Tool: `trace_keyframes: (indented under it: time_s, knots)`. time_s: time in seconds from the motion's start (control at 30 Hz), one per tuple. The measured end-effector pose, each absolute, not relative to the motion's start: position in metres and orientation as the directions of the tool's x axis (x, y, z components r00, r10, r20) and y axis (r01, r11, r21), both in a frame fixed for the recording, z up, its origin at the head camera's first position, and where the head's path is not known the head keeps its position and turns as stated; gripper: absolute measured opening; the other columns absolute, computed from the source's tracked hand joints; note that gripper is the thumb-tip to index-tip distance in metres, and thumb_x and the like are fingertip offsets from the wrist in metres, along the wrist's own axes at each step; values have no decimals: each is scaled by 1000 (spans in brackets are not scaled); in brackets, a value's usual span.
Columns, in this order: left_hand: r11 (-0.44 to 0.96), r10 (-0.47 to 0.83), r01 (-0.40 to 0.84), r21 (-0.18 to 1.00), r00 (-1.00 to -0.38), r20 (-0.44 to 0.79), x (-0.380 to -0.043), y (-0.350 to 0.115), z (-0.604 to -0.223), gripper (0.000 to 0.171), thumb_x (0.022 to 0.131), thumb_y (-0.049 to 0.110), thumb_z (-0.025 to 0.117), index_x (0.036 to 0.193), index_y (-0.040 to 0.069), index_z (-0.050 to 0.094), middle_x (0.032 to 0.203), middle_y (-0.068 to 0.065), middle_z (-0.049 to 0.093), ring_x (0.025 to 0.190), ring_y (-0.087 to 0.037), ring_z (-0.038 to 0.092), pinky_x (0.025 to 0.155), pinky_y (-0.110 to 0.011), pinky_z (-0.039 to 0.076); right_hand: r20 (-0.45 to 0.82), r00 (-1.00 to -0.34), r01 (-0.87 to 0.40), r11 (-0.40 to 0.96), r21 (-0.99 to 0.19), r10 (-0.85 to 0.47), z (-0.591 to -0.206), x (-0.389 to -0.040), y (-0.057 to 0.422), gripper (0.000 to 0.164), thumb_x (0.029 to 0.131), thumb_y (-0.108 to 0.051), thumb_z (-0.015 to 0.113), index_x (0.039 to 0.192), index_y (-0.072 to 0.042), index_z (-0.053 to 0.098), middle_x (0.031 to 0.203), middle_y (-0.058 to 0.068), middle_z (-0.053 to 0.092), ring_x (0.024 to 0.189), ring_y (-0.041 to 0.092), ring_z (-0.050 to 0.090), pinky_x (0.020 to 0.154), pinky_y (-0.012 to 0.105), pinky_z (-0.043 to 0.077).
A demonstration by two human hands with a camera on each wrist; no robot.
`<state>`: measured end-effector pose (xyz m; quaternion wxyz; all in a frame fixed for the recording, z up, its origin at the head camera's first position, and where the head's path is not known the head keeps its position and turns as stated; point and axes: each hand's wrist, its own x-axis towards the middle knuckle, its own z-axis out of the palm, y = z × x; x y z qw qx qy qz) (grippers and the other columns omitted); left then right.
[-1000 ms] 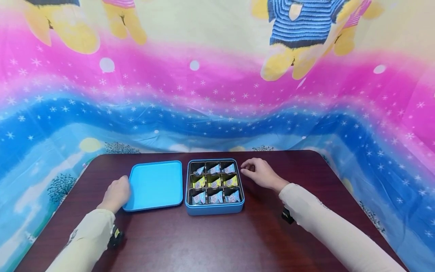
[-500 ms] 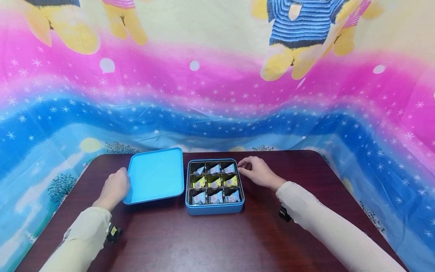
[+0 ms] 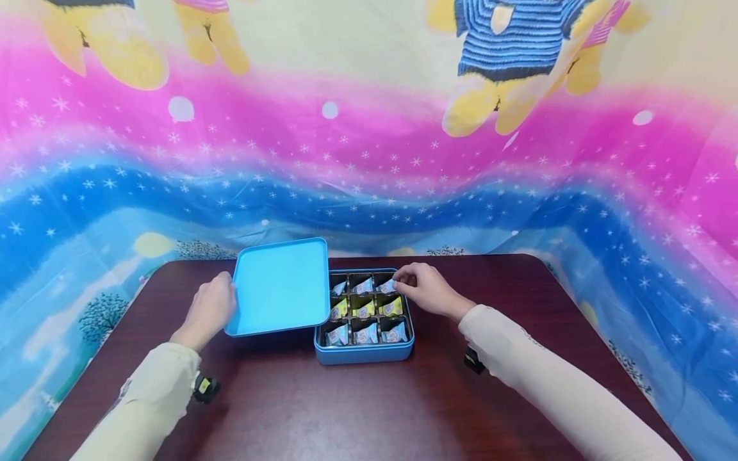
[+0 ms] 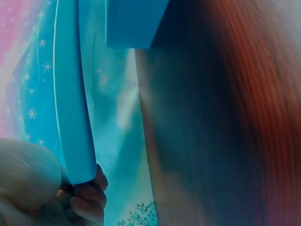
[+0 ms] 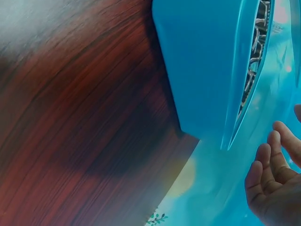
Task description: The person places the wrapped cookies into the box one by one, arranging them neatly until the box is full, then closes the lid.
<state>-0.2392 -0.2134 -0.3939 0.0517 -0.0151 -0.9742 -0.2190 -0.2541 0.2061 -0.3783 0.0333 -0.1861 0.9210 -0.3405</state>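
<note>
My left hand [image 3: 207, 307] grips the left edge of a blue square lid [image 3: 279, 285], thumb on one side and fingers on the other in the left wrist view. The lid is raised off the table and tilted, its right edge covering the left rim of the matching blue box [image 3: 364, 356] in the head view. Small wrapped sweets [image 3: 363, 310], blue and yellow, sit in the box's dark divided tray. Near the box's far right corner is my right hand [image 3: 431, 289], fingers loosely bent, holding nothing; the right wrist view shows its fingertips [image 5: 256, 169] apart from the box wall.
The box stands on a dark red-brown wooden table [image 3: 357, 410], towards its far edge. Behind and at the sides hangs a colourful printed cloth [image 3: 369, 160]. A small black device [image 3: 205, 388] is worn at the left wrist, another [image 3: 474, 360] at the right.
The lid has risen from the table and moved right with my left hand, now overlapping the box. My right hand has shifted left, its fingertips now at the box's far right corner.
</note>
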Motion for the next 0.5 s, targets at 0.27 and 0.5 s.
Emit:
trace_keyframes:
  time_s: [0.27,0.5]
  knots:
    - [894,13,76,442,-990,144,-241,-195,-388,22,106,11,40,98,-5,53,85,-24,62,77,-39,64,66,-48,49,60,-925,-321,685,-654,-376,-380,-255,196,28,101,-20,62,121,-2,69,97,7,66,76,18,52,69,33,46]
    - [885,15,93,455,-985,171,-245,-182,-387,21,106,11,41,99,-4,53,87,-24,64,82,-41,65,70,-51,51,59,-917,-330,669,-666,-393,-377,-253,189,24,101,-22,61,118,-8,71,105,6,69,79,17,56,72,33,48]
